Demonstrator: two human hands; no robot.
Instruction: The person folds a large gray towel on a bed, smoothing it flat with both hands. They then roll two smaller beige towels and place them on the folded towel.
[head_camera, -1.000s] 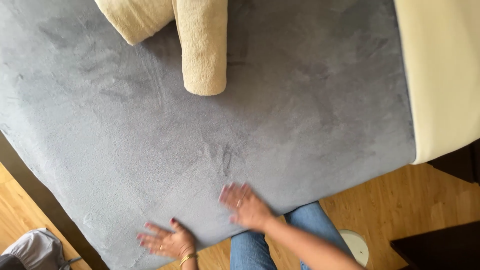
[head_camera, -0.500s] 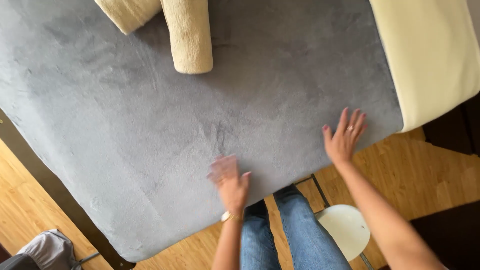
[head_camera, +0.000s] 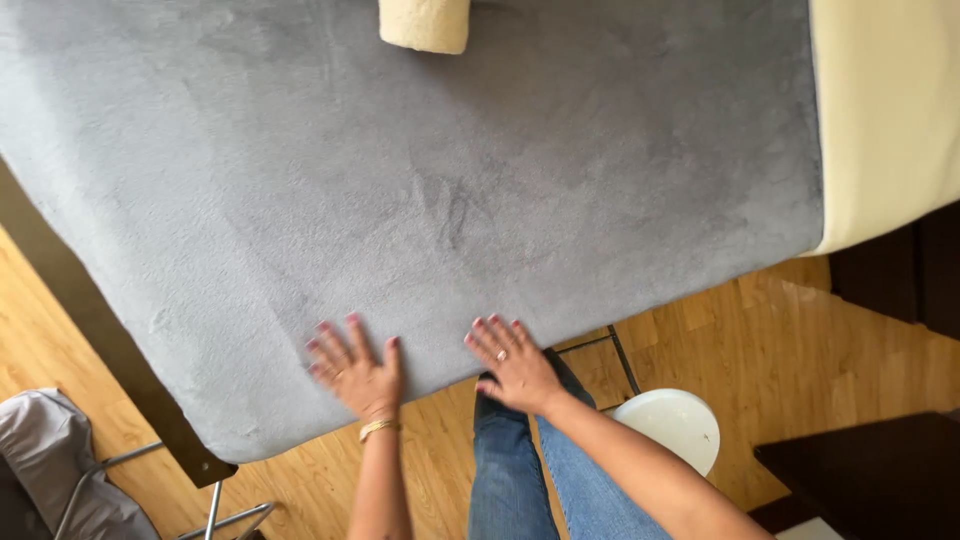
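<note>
Grey plush blanket covers nearly the whole surface, and both palms press flat on its near edge: left hand fingers spread, right hand just beside it, gripping nothing. Cream rolled towel up top, cream sheet right, wooden floor below, white stool.

Both hands are lying flat, fingers spread, on the near edge of a grey plush blanket: the left hand beside the right hand, slightly apart. A cream rolled towel is resting at the far edge; a white round stool is standing on the wooden floor.
</note>
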